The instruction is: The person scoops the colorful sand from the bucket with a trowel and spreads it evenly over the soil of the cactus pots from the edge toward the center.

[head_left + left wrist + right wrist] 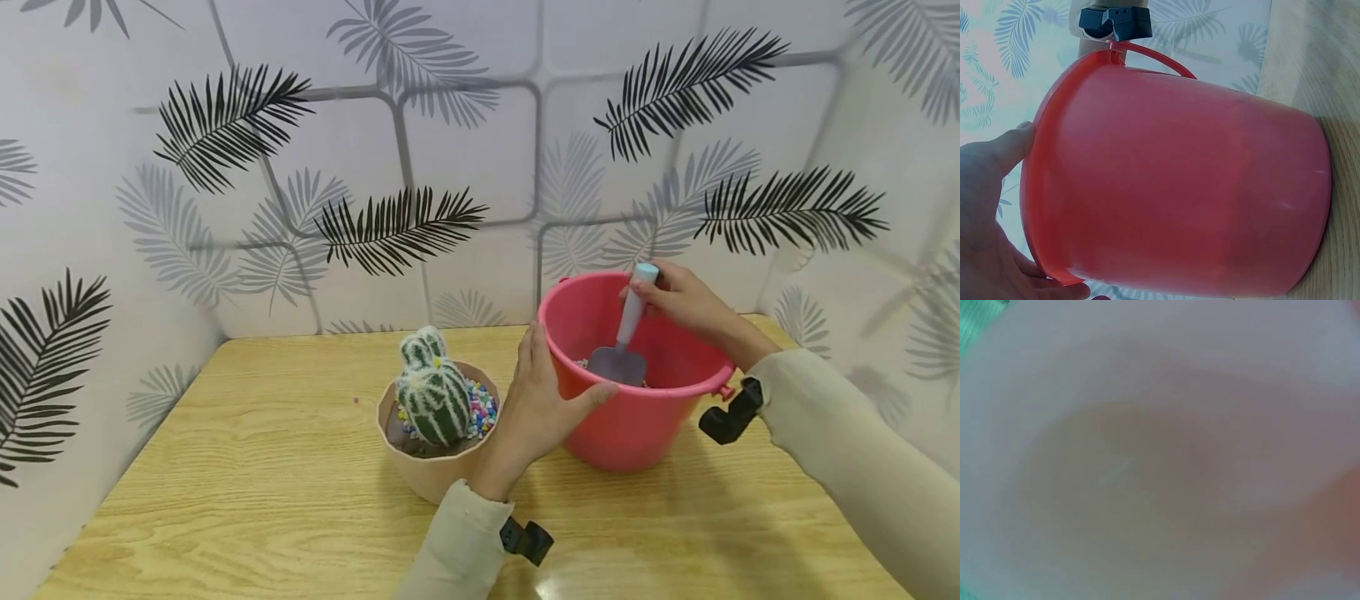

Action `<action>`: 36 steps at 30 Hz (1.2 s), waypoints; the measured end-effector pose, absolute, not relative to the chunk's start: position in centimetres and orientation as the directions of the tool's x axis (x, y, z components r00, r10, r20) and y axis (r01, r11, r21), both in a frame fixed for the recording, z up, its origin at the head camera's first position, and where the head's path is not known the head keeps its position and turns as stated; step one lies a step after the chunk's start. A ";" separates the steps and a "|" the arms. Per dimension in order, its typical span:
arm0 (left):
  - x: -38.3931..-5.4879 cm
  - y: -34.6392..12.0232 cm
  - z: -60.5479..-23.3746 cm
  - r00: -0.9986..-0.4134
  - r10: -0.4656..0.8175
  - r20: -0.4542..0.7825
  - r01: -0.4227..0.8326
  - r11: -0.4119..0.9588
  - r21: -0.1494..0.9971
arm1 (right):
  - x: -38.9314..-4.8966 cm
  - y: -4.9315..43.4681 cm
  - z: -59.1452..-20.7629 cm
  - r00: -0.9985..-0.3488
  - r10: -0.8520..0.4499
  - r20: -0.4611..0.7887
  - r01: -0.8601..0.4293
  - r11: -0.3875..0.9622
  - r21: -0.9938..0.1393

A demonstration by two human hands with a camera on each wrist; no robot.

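My right hand point(686, 298) grips the handle of a small garden trowel point(632, 321), with a pale grey blade and a light blue end. The blade points down inside a pink-red bucket point(626, 437), near a little speckled material at its bottom. My left hand point(536, 404) holds the bucket at its near left side. In the left wrist view, the thumb lies against the bucket's point(1179, 181) rim and the fingers reach round the side. The right wrist view is too blurred to make out the trowel.
Left of the bucket stands a beige pot point(431, 479) with a fuzzy green-and-white cactus point(435, 408) in it. Coloured pebbles point(483, 408) cover part of the brown soil. Everything stands on a wooden table point(247, 467) against a leaf-patterned wall point(480, 158). A tiny pink bit lies left of the pot.
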State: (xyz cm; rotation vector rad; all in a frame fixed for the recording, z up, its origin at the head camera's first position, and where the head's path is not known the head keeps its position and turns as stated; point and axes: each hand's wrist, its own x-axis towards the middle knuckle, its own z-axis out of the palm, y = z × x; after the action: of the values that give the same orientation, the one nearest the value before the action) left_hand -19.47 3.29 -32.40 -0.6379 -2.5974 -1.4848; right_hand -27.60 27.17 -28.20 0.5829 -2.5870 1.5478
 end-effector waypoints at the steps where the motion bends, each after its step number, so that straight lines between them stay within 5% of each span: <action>1: -19.5 3.3 -32.4 -0.910 0.313 0.271 0.392 0.443 0.806 | -27.6 27.2 -28.2 -0.928 -0.285 0.242 -0.347 0.417 -0.840; 10: -19.4 3.3 -32.3 -0.912 0.307 0.273 0.393 0.455 0.799 | -27.8 27.1 -28.0 -0.941 -0.274 0.198 -0.309 0.462 -0.831; 25: -19.5 3.1 -32.4 -0.908 0.302 0.290 0.404 0.451 0.796 | -27.9 26.8 -28.1 -0.934 -0.203 0.294 -0.356 0.583 -0.730; 36: -19.4 3.2 -32.3 -0.911 0.307 0.275 0.396 0.462 0.794 | -27.8 27.1 -27.9 -0.954 -0.221 0.205 -0.291 0.500 -0.816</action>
State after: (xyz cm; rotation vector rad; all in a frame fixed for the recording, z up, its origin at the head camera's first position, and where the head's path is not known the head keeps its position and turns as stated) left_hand -19.41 3.22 -32.35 -0.6283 -2.6061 -1.4528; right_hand -27.76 27.09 -27.87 0.4541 -2.6562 1.4670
